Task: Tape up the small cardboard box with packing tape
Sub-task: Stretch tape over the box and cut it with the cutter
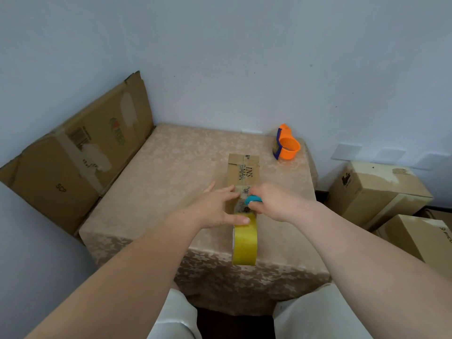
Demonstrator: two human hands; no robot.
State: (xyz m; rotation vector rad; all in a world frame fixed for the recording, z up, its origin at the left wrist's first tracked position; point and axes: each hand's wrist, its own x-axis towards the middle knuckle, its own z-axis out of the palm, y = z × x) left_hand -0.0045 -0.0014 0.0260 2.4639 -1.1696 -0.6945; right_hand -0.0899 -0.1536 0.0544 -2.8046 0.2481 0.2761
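A small cardboard box (242, 177) lies closed on the tabletop (171, 172), its contents unseen, with clear tape running along its top. The left hand (220, 206) rests spread open against the box's near left side, its thumb touching a yellow tape roll (244, 243) that hangs at the near end. The right hand (271, 201) is closed around a small blue tool (253, 199) on the box's top. An orange tape dispenser (286, 145) stands apart, near the far corner.
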